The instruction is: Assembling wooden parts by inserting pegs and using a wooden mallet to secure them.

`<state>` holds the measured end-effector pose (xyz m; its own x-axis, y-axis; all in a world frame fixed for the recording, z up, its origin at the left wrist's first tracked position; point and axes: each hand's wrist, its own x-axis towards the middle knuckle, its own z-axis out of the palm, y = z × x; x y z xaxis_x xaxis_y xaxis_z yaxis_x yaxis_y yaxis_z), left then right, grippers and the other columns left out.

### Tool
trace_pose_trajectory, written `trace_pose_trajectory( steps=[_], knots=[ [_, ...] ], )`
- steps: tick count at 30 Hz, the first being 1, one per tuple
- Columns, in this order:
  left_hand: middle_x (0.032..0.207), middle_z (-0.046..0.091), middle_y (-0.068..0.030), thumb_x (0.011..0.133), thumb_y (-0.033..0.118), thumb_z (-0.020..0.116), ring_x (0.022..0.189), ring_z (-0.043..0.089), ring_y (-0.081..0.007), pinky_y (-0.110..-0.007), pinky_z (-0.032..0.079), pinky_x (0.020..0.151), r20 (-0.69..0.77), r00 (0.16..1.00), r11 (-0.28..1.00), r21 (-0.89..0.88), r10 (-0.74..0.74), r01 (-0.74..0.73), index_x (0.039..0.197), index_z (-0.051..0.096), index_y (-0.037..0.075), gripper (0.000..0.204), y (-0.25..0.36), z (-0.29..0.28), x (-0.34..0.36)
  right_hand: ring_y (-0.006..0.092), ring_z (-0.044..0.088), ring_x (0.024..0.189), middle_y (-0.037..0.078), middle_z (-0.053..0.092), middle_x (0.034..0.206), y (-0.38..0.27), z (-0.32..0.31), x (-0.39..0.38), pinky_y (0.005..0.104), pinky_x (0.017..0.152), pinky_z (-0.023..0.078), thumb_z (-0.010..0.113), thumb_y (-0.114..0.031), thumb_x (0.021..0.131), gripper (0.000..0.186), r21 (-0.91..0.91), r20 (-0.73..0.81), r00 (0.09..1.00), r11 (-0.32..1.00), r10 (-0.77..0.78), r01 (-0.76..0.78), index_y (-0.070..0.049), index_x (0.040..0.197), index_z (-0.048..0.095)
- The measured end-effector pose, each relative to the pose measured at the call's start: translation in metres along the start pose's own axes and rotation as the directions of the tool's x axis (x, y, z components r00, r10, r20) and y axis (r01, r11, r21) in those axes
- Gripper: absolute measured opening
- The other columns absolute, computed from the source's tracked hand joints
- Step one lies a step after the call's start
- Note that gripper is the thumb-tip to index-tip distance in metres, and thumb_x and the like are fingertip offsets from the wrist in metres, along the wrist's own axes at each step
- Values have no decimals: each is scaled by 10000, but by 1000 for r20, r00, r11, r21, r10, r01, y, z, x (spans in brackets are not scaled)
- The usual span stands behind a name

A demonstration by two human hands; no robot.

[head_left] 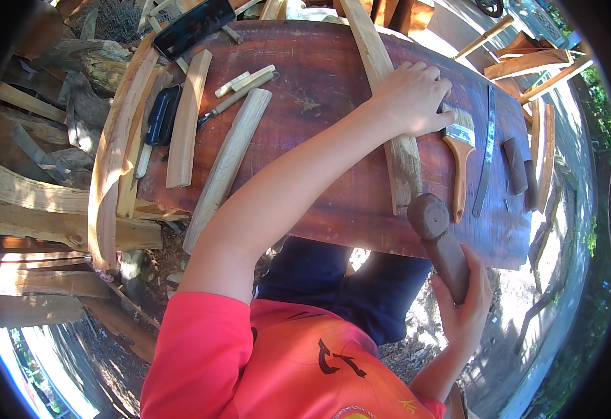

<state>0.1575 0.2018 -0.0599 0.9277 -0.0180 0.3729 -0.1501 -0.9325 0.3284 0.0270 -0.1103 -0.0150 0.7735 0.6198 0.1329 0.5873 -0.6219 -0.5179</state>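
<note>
A long pale plank [369, 49] runs from the far edge of the brown wooden table [305, 160] toward me, its near end [408, 171] rough and rounded. Across it lies my left hand [413, 98], palm down, fingers curled toward its right side; the hand covers part of the plank. My right hand [467, 297] is closed round the handle of a dark brown wooden mallet [448, 262]. The mallet's round head [428, 215] is up, close to the plank's near end. Beside my left thumb is a paintbrush [461, 157] with a wooden handle and pale bristles.
Right of the brush lie a metal strip [487, 150] and dark blocks [515, 165]. On the left are a chisel [232, 100], a peeled stick [232, 153], a wooden bar [189, 119], a dark blue case [162, 115] and a phone [194, 29]. Lumber [33, 206] surrounds the table.
</note>
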Motion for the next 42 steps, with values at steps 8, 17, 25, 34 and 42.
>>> trace_pose_trajectory(
  steps=[8,17,25,34,42],
  knots=[
    [1213,729,-164,989,530,656,1216,661,-368,-485,505,1069,-45,998,999,17,35,-34,1184,748,71,507,-7,12,4,390,709,1008,203,710,1157,12,-13,-6,445,894,543,878,-163,840,641,-47,-20,999,998,-50,49,-7,1402,613],
    [1273,661,-200,1034,447,651,1243,616,-380,-486,488,1112,67,998,997,-80,5,0,1256,681,24,479,8,-21,-6,279,682,1002,199,686,1159,11,2,-21,410,874,539,822,-503,856,865,295,-375,924,936,-70,191,103,1402,533],
    [1265,667,-197,1033,462,643,1250,615,-378,-489,489,1107,86,995,998,-47,46,-42,1215,686,11,488,6,-16,-1,286,712,941,102,744,1119,15,-28,-22,418,878,559,914,-377,778,749,193,-414,904,981,109,-30,41,1334,636],
    [1245,672,-202,1027,451,651,1253,616,-375,-490,489,1106,79,997,995,-96,1,7,1207,689,6,482,5,-13,-1,367,749,925,202,749,1009,7,-27,-4,469,925,562,893,-327,789,636,-123,-94,994,991,-63,52,40,1259,671],
    [1230,676,-203,1017,438,655,1236,621,-383,-496,491,1093,45,997,994,-90,59,-55,1187,693,11,461,4,-16,-4,331,719,800,153,768,1053,16,-15,0,420,778,547,953,-305,762,722,-279,170,983,954,-66,112,-2,1344,650]
  ],
)
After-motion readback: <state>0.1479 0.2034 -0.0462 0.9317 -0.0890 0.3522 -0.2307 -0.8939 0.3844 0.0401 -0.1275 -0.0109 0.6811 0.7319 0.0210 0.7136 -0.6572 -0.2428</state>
